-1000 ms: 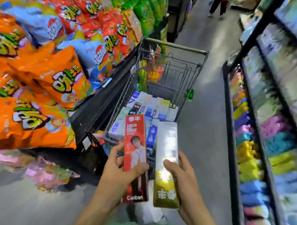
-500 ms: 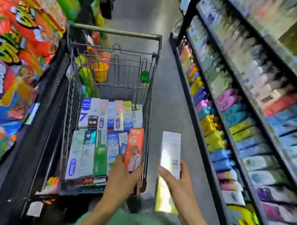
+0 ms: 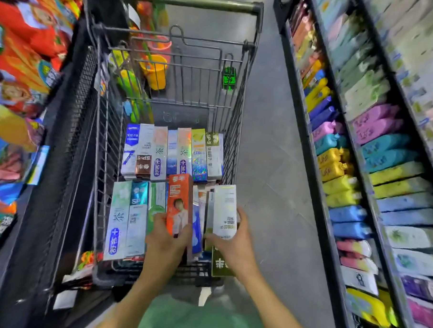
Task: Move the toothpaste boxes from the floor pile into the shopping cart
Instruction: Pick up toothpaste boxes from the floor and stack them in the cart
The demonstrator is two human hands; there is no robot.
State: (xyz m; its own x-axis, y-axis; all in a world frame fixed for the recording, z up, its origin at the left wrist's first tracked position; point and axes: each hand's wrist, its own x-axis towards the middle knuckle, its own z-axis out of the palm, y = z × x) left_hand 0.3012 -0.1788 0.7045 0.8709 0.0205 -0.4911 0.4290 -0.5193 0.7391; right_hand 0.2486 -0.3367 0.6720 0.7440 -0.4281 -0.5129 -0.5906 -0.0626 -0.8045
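A wire shopping cart (image 3: 102, 144) stands in front of me, holding two rows of toothpaste boxes (image 3: 172, 153) laid side by side. My left hand (image 3: 165, 243) grips an orange-red toothpaste box (image 3: 179, 202) with a person's picture, held over the near row inside the cart. My right hand (image 3: 234, 246) grips a white and gold-green toothpaste box (image 3: 224, 211) at the cart's near right corner, its lower end hanging over the cart's front edge. The floor pile is out of view.
A black mesh bin with orange and red snack bags (image 3: 24, 63) flanks the cart's left. Shelves of coloured packs (image 3: 374, 156) line the right. Grey aisle floor (image 3: 269, 131) runs between cart and shelves. Yellow and orange toy buckets (image 3: 153, 70) show beyond the cart.
Both hands have moved forward and down with their boxes, from outside the cart's front to over its near row. The view has swung to look down into the cart.
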